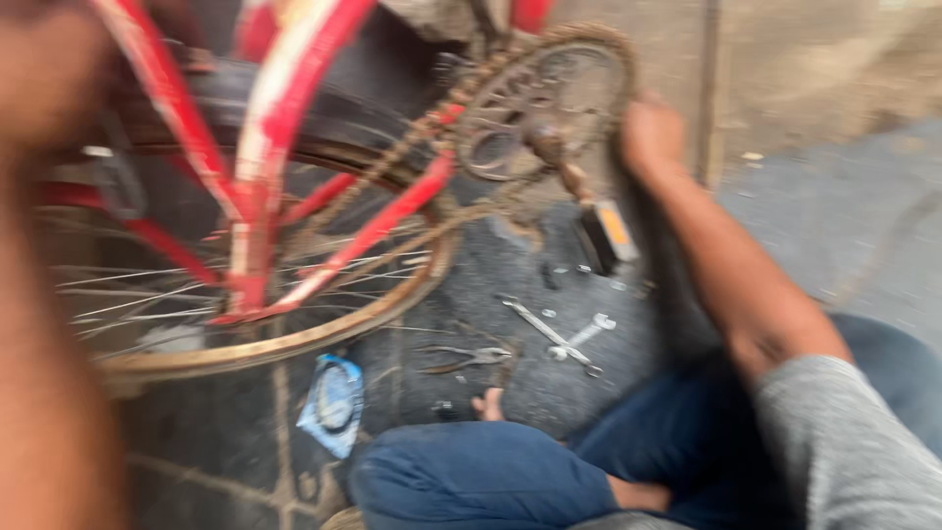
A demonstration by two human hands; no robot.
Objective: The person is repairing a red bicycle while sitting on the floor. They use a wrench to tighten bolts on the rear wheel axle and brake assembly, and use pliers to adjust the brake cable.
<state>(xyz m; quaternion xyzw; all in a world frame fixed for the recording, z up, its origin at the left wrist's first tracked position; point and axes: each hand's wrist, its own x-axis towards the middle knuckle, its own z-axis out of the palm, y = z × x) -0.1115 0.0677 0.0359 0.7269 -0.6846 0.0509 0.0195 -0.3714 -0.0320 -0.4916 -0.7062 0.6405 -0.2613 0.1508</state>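
So the red bike (257,167) was flipped upside down and filled the upper left and top middle of the frame, all pretty motion-blurred. The right hand (650,132) was up at the top, right of centre, pressed against the edge of the rusty chainring (543,98), with the forearm running down to a grey sleeve (852,442) in the lower right corner. Fingers looked curled around the ring's rim, but with the blur I couldn't tell how tight that grip really was. The rusty chain (412,132) ran off the ring toward the left, over the red frame tubes. A crank hung down from the ring with a black pedal (606,236) at its end; that pedal had an orange reflector, a small rectangle, on its face.

The left hand (44,79) was just a big blurry shape along the far left edge, way too close to the camera; I couldn't tell whether it was open or closed or holding anything. The two hands were well apart.

The rear wheel (275,339) with its rusty rim and thin spokes sat left of centre. Below it on the dark ground lay a small flat blue and white packet (332,402), roughly square. Right of that were pliers (469,358) and two silver wrenches (559,334) crossed over each other, in the middle of the frame. Blue jeans knees (481,481) took up the bottom.
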